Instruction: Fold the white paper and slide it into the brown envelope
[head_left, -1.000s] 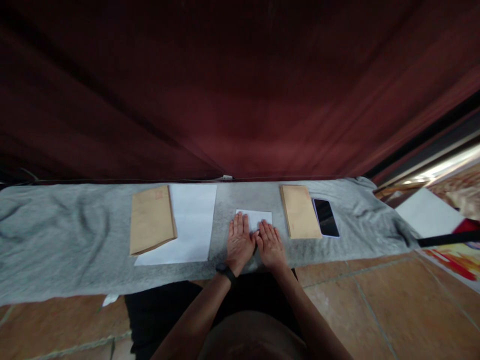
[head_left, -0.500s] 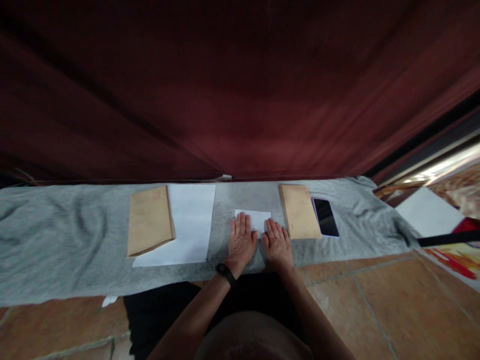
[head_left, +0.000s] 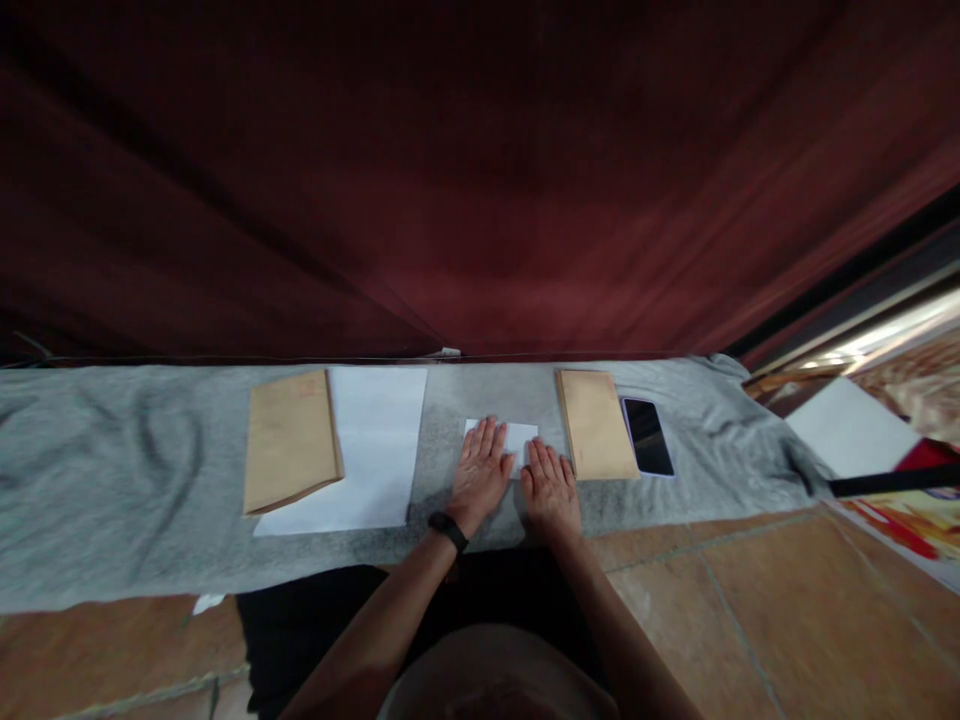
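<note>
The left hand's (head_left: 480, 475) fingers (head_left: 487, 440) are straight, only slightly parted, laid flat over the left part of the paper (head_left: 517, 437). The right hand (head_left: 553, 495) is likewise flat, fingers slightly parted, at the paper's right edge; neither hand pinches anything. The paper lies on the cloth (head_left: 180, 500) between the sheet (head_left: 382, 440) and the right envelopes (head_left: 600, 425). A second ago the thumbs met; now they are apart.

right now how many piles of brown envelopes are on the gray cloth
2: the left pile overlaps the large white paper; the right pile lies between the right hand and the smartphone. Some envelopes underneath may be hidden.
</note>
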